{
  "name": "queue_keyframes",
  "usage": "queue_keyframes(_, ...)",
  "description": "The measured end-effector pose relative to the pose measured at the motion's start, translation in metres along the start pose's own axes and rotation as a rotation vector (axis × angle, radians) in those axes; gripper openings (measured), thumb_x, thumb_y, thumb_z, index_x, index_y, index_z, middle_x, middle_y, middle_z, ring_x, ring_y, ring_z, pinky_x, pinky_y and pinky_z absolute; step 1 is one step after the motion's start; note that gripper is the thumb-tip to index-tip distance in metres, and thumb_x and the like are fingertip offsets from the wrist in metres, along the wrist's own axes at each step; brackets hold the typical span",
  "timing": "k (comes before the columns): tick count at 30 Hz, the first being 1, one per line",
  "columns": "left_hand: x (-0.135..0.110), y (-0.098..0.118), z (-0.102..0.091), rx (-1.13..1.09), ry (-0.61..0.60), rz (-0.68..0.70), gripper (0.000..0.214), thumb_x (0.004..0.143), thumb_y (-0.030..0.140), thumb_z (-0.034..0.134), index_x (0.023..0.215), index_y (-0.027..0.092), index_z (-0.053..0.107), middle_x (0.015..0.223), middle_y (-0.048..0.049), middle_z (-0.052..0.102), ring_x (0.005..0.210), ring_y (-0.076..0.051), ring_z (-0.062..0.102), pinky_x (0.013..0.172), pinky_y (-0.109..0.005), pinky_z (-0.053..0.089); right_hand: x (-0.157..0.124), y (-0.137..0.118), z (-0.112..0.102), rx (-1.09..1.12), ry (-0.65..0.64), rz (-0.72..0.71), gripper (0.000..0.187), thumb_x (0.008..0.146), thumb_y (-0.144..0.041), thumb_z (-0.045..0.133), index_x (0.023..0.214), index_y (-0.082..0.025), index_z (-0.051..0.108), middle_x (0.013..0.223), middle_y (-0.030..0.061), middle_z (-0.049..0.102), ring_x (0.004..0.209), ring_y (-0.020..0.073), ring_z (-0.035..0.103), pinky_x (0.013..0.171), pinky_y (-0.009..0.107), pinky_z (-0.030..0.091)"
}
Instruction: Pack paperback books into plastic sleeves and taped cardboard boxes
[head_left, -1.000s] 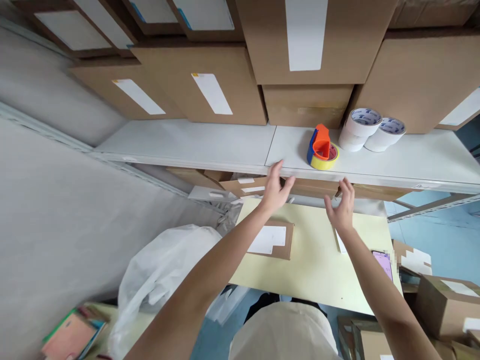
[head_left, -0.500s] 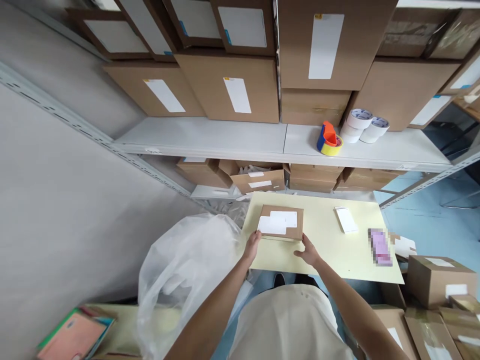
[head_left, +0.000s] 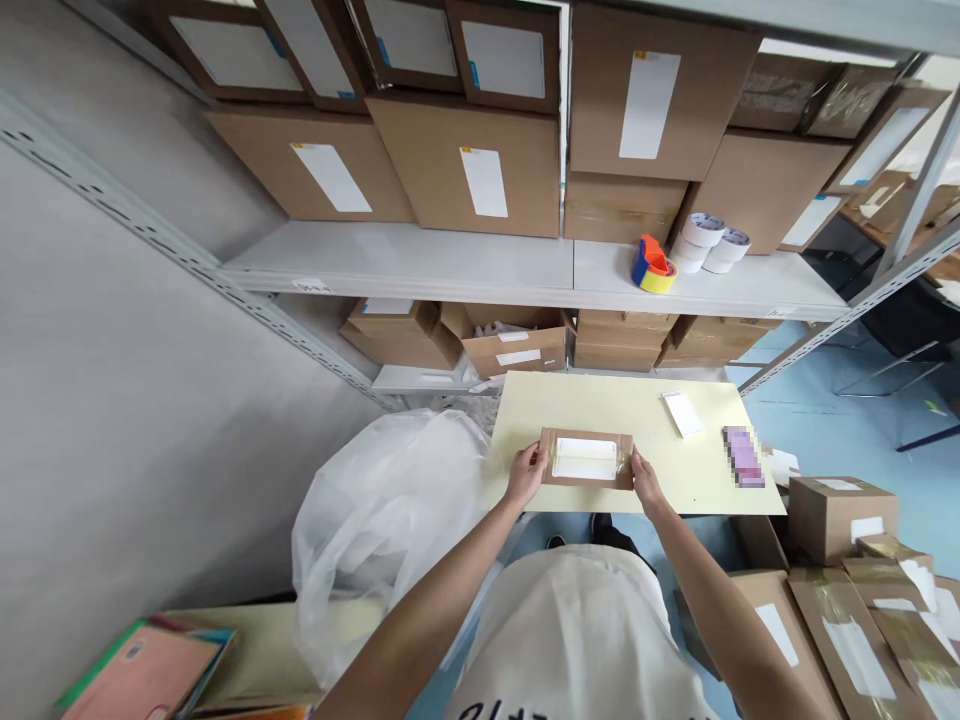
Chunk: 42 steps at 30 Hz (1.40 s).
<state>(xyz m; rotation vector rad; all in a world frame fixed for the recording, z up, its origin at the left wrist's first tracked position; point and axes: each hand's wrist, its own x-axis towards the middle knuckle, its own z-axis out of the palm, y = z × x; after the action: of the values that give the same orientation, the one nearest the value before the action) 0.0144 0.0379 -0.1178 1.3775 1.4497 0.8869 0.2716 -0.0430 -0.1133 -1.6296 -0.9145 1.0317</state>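
Note:
A small cardboard box [head_left: 550,470] with a white label on the face toward me is held at the front of the pale yellow table [head_left: 517,400]. My left hand [head_left: 528,472] grips its left end, and my right hand [head_left: 645,476] has hold of the right end. Clear tape shows along the box's ends. Whether the box touches the tabletop I cannot tell. To its right on the table lie a white card or pad [head_left: 682,414] and a blurred purple item [head_left: 743,457].
Shelves [head_left: 420,255] full of labelled cartons [head_left: 420,190] rise behind the table. An orange and blue tape dispenser [head_left: 652,265] stands by white tape rolls [head_left: 705,240]. A big translucent plastic bag [head_left: 375,500] is at left, with stacked boxes [head_left: 841,515] at lower right.
The box has been tipped so another labelled face shows, and it has moved slightly right and toward me. My right hand, previously beside its corner with fingers apart, now grips its right end.

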Motion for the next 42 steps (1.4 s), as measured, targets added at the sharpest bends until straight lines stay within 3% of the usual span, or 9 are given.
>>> queue_keyframes(8,0.007,-0.012,0.002,-0.006,0.008,-0.064,0.034,0.071,0.033,0.068,0.101,0.016,0.069,0.079,-0.0047,0.070,0.075,-0.019,0.066,0.074,-0.031,0.052,0.011,0.005,0.003,-0.216,0.183,0.058,0.069,0.082,-0.064,0.047,0.129,-0.016,0.058,0.110,0.0132,0.069,0.105,0.0282,0.064,0.093,0.045,0.050)
queue_keyframes(11,0.005,-0.012,0.001,-0.009,0.039,-0.085,0.034,0.070,0.033,0.070,0.099,0.015,0.068,0.084,-0.0071,0.071,0.077,-0.020,0.067,0.072,-0.031,0.053,0.006,0.004,0.002,-0.415,0.229,-0.063,0.059,0.087,-0.053,0.044,0.131,-0.015,0.056,0.108,0.0141,0.066,0.093,0.0254,0.066,0.088,0.043,0.052)
queue_keyframes(14,0.003,-0.009,0.003,-0.009,0.057,-0.077,0.029,0.071,0.034,0.069,0.093,0.015,0.067,0.086,-0.0079,0.071,0.078,-0.020,0.068,0.073,-0.032,0.054,-0.004,0.003,0.005,-0.601,0.139,-0.243,0.048,0.092,-0.041,0.039,0.131,-0.018,0.056,0.128,0.0175,0.057,0.100,0.0245,0.065,0.090,0.043,0.052)
queue_keyframes(21,0.009,0.000,0.010,-0.002,0.042,-0.043,0.028,0.074,0.037,0.066,0.093,0.017,0.065,0.087,-0.0075,0.071,0.079,-0.022,0.068,0.080,-0.038,0.054,-0.016,-0.014,0.012,-1.053,-0.040,-0.373,0.065,0.090,-0.047,0.049,0.146,-0.014,0.036,0.153,0.0194,0.036,0.143,0.0373,0.028,0.107,0.054,0.037)
queue_keyframes(27,0.008,-0.003,0.011,0.085,0.090,-0.002,0.033,0.078,0.035,0.059,0.103,0.014,0.061,0.101,-0.0131,0.065,0.093,-0.026,0.065,0.089,-0.044,0.052,0.000,-0.036,-0.003,-0.971,-0.098,-0.448,0.041,0.094,-0.036,0.044,0.129,-0.016,0.050,0.131,0.0186,0.055,0.117,0.0302,0.056,0.098,0.046,0.048)
queue_keyframes(31,0.002,0.010,0.018,0.249,0.212,0.160,0.039,0.079,0.029,0.057,0.114,0.013,0.055,0.113,-0.0168,0.057,0.112,-0.030,0.056,0.100,-0.049,0.045,0.005,-0.038,-0.013,-0.840,-0.118,-0.448,0.037,0.094,-0.032,0.043,0.128,-0.018,0.048,0.126,0.0158,0.055,0.105,0.0258,0.063,0.087,0.041,0.055)
queue_keyframes(34,0.001,0.034,0.032,0.334,0.217,0.342,0.042,0.081,0.026,0.057,0.120,0.015,0.051,0.122,-0.0174,0.052,0.124,-0.032,0.048,0.107,-0.050,0.039,0.010,-0.024,-0.030,-0.780,-0.097,-0.487,0.042,0.094,-0.034,0.045,0.133,-0.018,0.045,0.134,0.0175,0.052,0.116,0.0267,0.059,0.088,0.041,0.056)
queue_keyframes(37,0.003,0.064,0.059,0.405,0.134,0.479,0.040,0.084,0.029,0.056,0.122,0.017,0.051,0.128,-0.0171,0.050,0.129,-0.032,0.044,0.108,-0.051,0.037,0.032,0.002,-0.068,-0.846,-0.090,-0.497,0.041,0.093,-0.026,0.046,0.133,-0.018,0.048,0.134,0.0172,0.055,0.125,0.0273,0.055,0.099,0.044,0.050)
queue_keyframes(42,0.013,0.113,0.129,0.500,-0.148,0.546,0.030,0.087,0.029,0.054,0.116,0.021,0.058,0.131,-0.0144,0.052,0.131,-0.030,0.044,0.107,-0.048,0.039,0.098,0.040,-0.148,-1.134,-0.136,-0.151,0.064,0.080,-0.001,0.047,0.142,-0.014,0.046,0.147,0.0190,0.046,0.138,0.0310,0.043,0.109,0.049,0.040)
